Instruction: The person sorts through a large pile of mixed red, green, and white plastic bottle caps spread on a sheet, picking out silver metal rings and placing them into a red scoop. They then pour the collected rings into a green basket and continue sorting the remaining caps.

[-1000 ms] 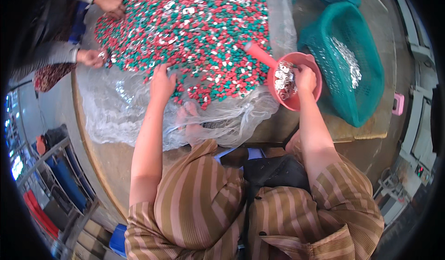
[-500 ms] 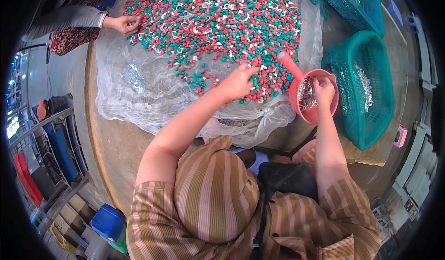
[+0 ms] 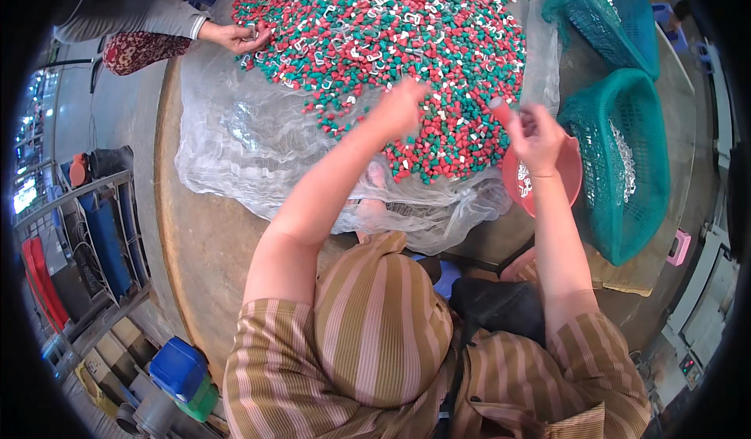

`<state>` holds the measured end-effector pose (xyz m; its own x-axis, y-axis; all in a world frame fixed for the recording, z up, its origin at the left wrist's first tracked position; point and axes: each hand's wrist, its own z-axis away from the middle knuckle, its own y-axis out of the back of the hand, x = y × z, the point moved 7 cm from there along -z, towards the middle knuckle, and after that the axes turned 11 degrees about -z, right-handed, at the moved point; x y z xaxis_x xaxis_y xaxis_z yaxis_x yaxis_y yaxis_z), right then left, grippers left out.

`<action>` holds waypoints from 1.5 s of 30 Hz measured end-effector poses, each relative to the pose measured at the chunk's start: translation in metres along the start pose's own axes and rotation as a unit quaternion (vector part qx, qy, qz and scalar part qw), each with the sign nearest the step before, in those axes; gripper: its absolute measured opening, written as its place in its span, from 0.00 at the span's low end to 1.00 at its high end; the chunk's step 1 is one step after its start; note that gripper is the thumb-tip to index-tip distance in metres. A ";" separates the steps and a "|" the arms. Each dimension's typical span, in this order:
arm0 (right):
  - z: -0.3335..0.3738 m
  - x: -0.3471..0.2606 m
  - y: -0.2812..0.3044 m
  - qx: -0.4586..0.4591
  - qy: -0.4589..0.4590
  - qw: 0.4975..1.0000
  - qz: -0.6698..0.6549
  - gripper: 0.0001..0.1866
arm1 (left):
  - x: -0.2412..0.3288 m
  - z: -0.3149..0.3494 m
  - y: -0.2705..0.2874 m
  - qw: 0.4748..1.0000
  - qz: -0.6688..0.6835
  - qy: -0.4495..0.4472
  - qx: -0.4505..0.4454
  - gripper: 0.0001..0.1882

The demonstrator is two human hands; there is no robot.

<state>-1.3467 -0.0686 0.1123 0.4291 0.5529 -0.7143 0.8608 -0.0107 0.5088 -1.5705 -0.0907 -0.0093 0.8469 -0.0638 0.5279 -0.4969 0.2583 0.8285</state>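
Note:
A wide heap of small red and green plastic pieces [image 3: 461, 138] mixed with white clips lies on a sheer white mesh cloth [image 3: 227, 165]. Over its near part hangs my left hand [image 3: 400, 111], smeared by motion, so its fingers cannot be read. My right hand [image 3: 538, 143] is above the red plastic dipper [image 3: 573, 169], beside the dipper's handle [image 3: 501, 111]. Its fingers are curved, with the thumb apart from them, and nothing shows in them. White clips [image 3: 524, 179] lie inside the dipper; my right hand hides part of the bowl.
Two green mesh-lined baskets, a near basket [image 3: 645, 220] and a far basket [image 3: 637, 44], stand at the right with white clips inside. At the far left, a co-worker's hand [image 3: 238, 38] is at the heap's edge. A metal rack [image 3: 94, 228] stands left of the table.
My right hand has come up out of the dipper's bowl toward its handle. My left hand has shifted slightly up over the heap. The whole view has moved a little.

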 end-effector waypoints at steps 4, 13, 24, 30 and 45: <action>0.025 -0.039 -0.074 -0.179 0.009 0.984 0.009 0.07 | -0.072 -0.022 0.081 0.934 -0.293 0.052 0.197 0.32; 0.089 -0.022 -0.148 -0.357 0.092 0.918 0.145 0.21 | -0.039 0.027 0.000 0.973 -0.226 -0.019 -0.043 0.38; 0.054 0.045 -0.096 -0.133 -0.140 0.955 0.225 0.12 | -0.009 0.066 0.000 0.969 0.243 0.001 -0.039 0.36; 0.083 0.017 -0.123 -0.214 -0.095 0.971 0.039 0.09 | -0.021 0.066 -0.007 0.999 0.022 0.008 -0.034 0.14; 0.067 0.070 -0.161 -0.224 -0.449 0.843 -0.195 0.06 | -0.069 0.048 -0.023 0.909 0.388 0.152 -0.030 0.08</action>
<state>-1.4365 -0.0842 -0.0519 0.3447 -0.4142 -0.8424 0.8807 0.4534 0.1375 -1.6265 -0.1386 -0.0559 0.2643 0.4271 0.8647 -0.9631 0.1651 0.2128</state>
